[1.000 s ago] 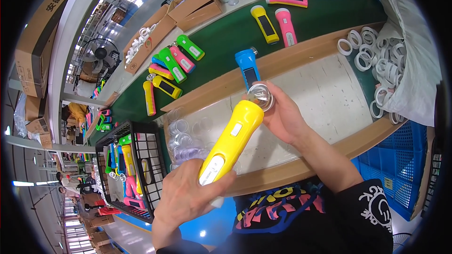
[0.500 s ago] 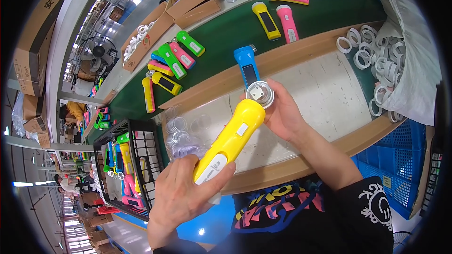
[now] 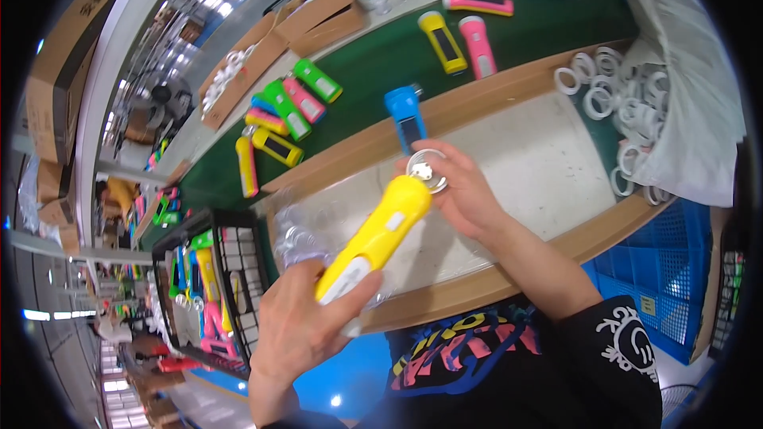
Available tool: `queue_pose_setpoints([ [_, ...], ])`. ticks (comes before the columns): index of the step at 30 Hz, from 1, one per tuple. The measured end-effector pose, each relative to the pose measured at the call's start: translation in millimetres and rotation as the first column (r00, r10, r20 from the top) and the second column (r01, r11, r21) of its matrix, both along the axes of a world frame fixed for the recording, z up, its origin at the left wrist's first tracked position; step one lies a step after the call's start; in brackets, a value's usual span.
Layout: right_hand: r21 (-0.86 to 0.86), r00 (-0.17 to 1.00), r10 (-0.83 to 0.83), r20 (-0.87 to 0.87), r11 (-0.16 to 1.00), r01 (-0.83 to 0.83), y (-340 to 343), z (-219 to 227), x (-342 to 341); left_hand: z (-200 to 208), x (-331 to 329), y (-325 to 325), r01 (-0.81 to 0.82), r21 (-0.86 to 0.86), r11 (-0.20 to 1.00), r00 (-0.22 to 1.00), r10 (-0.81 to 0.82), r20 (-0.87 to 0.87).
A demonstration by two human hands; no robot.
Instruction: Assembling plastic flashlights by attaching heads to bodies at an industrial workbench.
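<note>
My left hand [image 3: 306, 322] is closed round the handle of a yellow flashlight [image 3: 377, 234], its head pointing up and to the right. At that head, the thumb and fingers of my right hand [image 3: 469, 199] grip a round silver reflector cup [image 3: 429, 173] with a small pale piece in its middle. Whether the cup touches the flashlight's rim I cannot tell. Just beyond my right fingers, a blue flashlight [image 3: 405, 115] leans over the far edge of a shallow cardboard tray [image 3: 528, 139]. Clear round lenses [image 3: 296, 234] lie piled in the tray, left of the yellow flashlight.
Several coloured flashlights [image 3: 286, 107] lie on the green belt [image 3: 373, 63] beyond the tray. White rings [image 3: 628, 111] spill from a pale sack [image 3: 691, 111] at right. A black crate [image 3: 246, 286] of flashlights stands left, a blue crate [image 3: 656, 278] lower right.
The whole view has shifted slightly. My right fingers now reach further over the reflector cup, which is turned at a different angle by the yellow flashlight's head. My left hand keeps its hold.
</note>
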State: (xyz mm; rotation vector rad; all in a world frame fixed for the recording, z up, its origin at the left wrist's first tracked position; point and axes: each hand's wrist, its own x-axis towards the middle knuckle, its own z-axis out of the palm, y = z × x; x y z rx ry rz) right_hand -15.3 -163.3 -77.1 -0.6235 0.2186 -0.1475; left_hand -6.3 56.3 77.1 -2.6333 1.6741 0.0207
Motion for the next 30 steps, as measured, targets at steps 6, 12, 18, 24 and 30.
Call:
queue_pose_setpoints([
  [6, -0.043, 0.981, 0.041, 0.190, 0.999, -0.033, 20.4, -3.7, 0.9, -0.7, -11.5, 4.8, 0.022, -0.054, 0.998, 0.997, -0.026, -0.069],
  [12, -0.759, 0.866, 0.010, 0.501, 0.486, 0.433, -20.4, 69.4, -90.9, -74.9, 22.3, -6.3, -0.102, -0.519, 0.849, 0.683, -0.320, -0.657],
  [18, -0.652, 0.660, -0.032, 0.750, 0.127, 0.747, -13.2, 110.8, -149.2, -20.2, -35.7, -64.5, -0.198, -0.572, 0.796, 0.267, -0.518, -0.813],
  [24, -0.614, 0.976, -0.217, 0.023, 0.767, 0.185, -55.8, 77.0, -142.5, -28.1, -27.5, -92.0, 0.524, -0.294, 0.799, 0.833, -0.410, 0.371],
  [30, -0.577, 0.599, -0.009, 0.800, 0.260, 0.774, -43.1, 103.3, -162.8, -12.5, -45.9, -70.7, 0.108, -0.496, 0.862, 0.730, -0.407, -0.549],
])
